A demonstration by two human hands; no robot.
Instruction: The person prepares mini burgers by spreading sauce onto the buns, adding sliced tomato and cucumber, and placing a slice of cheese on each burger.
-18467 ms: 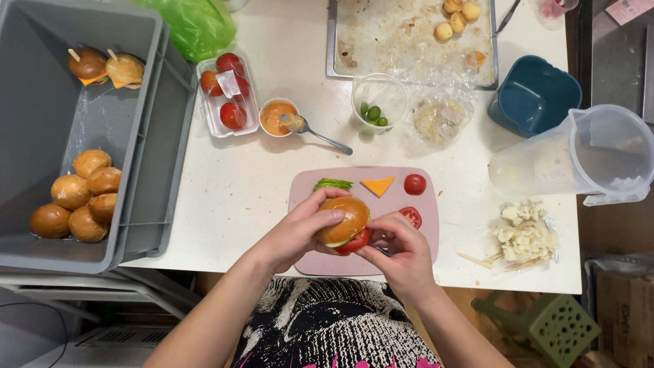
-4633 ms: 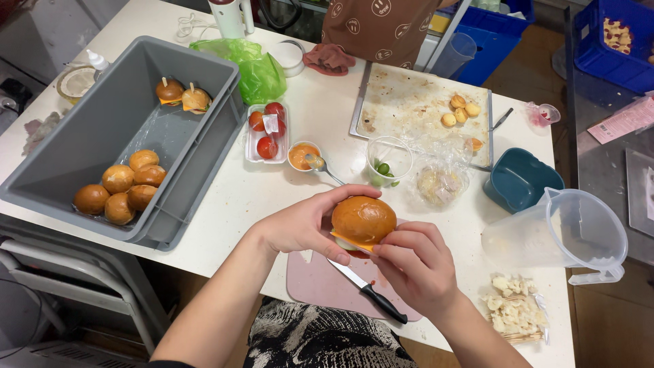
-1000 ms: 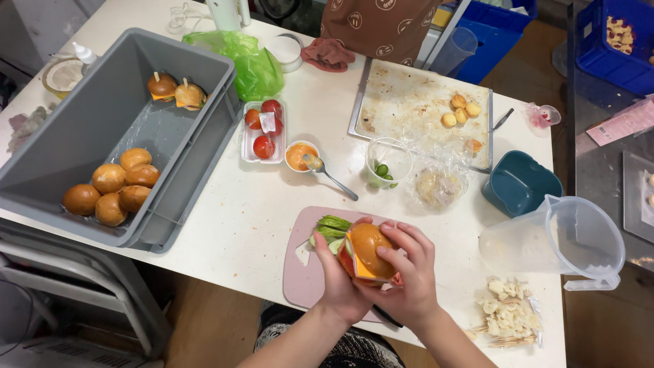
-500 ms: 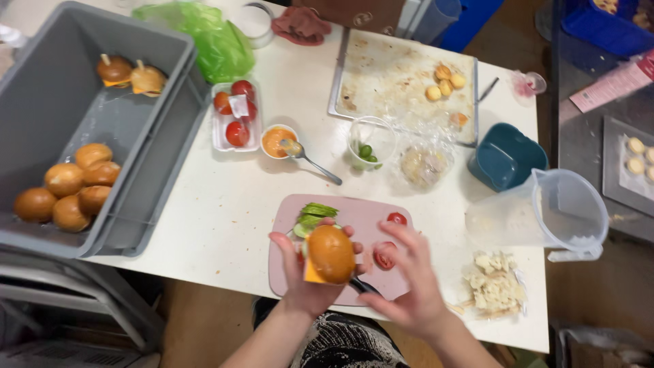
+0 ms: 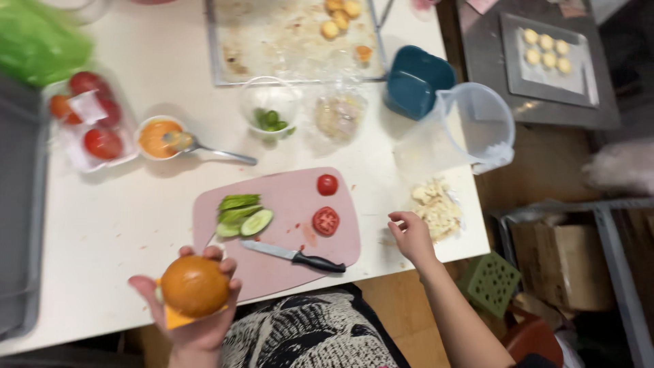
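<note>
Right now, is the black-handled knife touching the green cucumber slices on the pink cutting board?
Apart. The head view shows bare pink cutting board between the black-handled knife tip and the green cucumber slices.

The grey tub [image 5: 20,204] (far left) is cut off by the edge.

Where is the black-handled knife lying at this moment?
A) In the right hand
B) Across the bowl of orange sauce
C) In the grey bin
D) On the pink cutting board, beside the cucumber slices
D: the knife lies flat on the pink cutting board, below the cucumber slices, with neither hand touching it.
</note>
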